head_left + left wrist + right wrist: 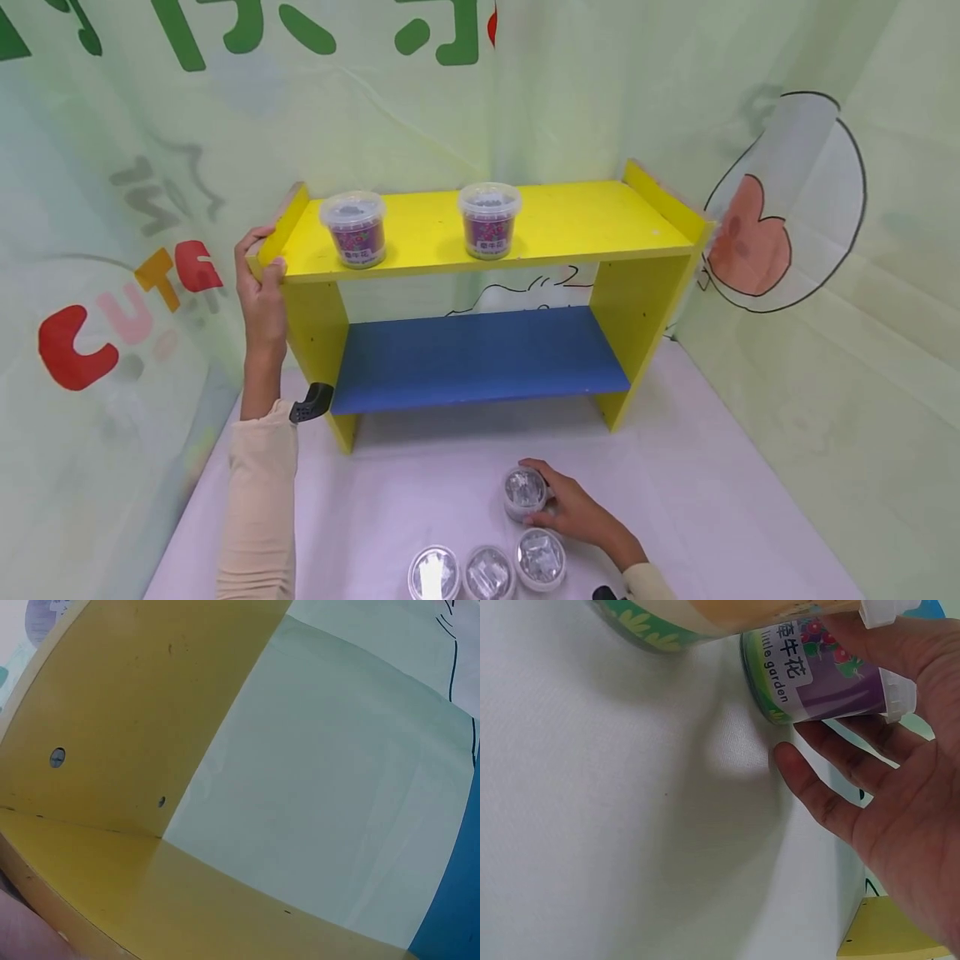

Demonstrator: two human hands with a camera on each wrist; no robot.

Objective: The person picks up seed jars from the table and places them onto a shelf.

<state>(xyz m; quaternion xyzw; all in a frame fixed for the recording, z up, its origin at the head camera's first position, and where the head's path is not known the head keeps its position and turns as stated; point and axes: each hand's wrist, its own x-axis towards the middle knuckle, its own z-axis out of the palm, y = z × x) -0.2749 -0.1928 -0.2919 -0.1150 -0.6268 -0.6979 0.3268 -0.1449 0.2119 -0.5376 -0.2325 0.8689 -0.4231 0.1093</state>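
The right hand [573, 510] lay low on the white table [697, 467], fingers curled round a small lidded tub [524, 492], thumb on its far side. The right wrist view showed the fingers [832, 754] fairly straight along the tub's purple label [832, 682], the tub standing on the cloth. The left hand [260, 292] reached up with the forearm near vertical, and gripped the left end of the yellow shelf unit [555, 221], thumb over the front edge of the top board and fingers behind the side lip. The left wrist view showed only the unit's yellow inner side panel [127, 727] and pale backdrop.

Three more tubs [487, 571] sat in a row just nearer the person, the closest almost touching the held one. Open table lay between the held tub and the shelf foot.

Two matching tubs [354, 227] stood well apart on the top board, whose right half was bare. The blue lower board [472, 354] was flat and matt. The tubs were round clear plastic with glossy lids.
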